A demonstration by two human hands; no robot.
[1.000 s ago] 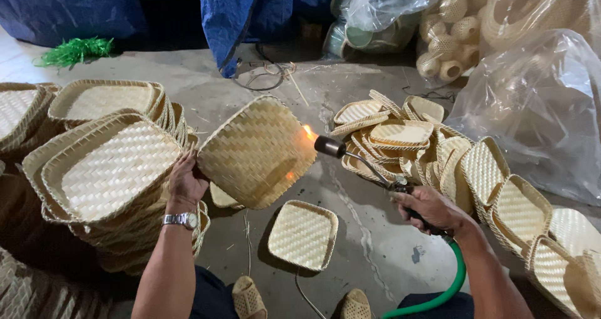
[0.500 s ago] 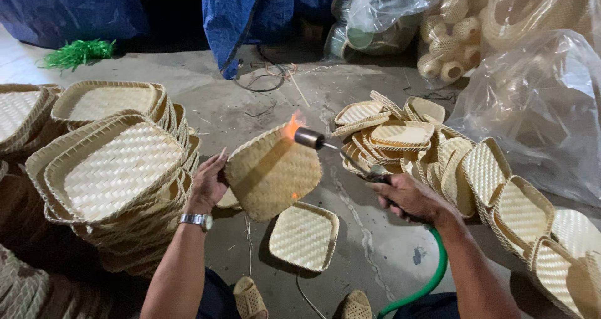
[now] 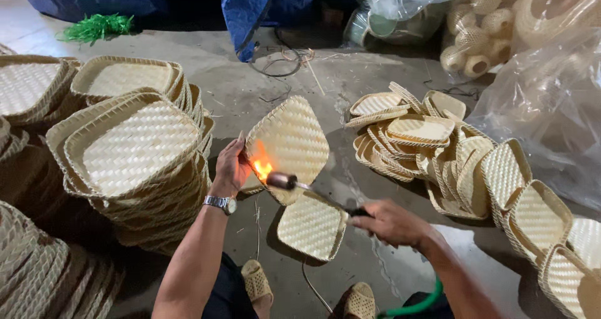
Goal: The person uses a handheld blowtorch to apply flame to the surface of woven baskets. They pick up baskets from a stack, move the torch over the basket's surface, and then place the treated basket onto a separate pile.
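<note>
Nearest, two woven sandals [image 3: 256, 281] show at the bottom edge on a grey, scuffed concrete floor [image 3: 388, 262]. A green hose [image 3: 416, 304] curls out beside the right forearm. The right hand [image 3: 391, 222] is closed around the handle of a gas torch [image 3: 313, 190], whose nozzle points left with an orange flame [image 3: 261, 165] at its tip. A small woven tray [image 3: 311, 225] lies on the floor just under the torch. The left hand [image 3: 233, 165], with a metal wristwatch [image 3: 221, 203] at the wrist, grips the near left edge of a woven bamboo tray [image 3: 291, 144], fingers curled over its rim, holding it tilted above the floor with the flame licking that edge. To the left rise tall stacks of larger trays [image 3: 131, 150]. To the right, small trays [image 3: 432, 150] lie in a loose heap and a leaning row. Farther off, clear plastic bags [image 3: 544, 100] hold woven goods, a blue tarp [image 3: 256, 9] hangs down, loose wire [image 3: 278, 62] lies on the floor, and a green tuft [image 3: 97, 26] sits far left.
</note>
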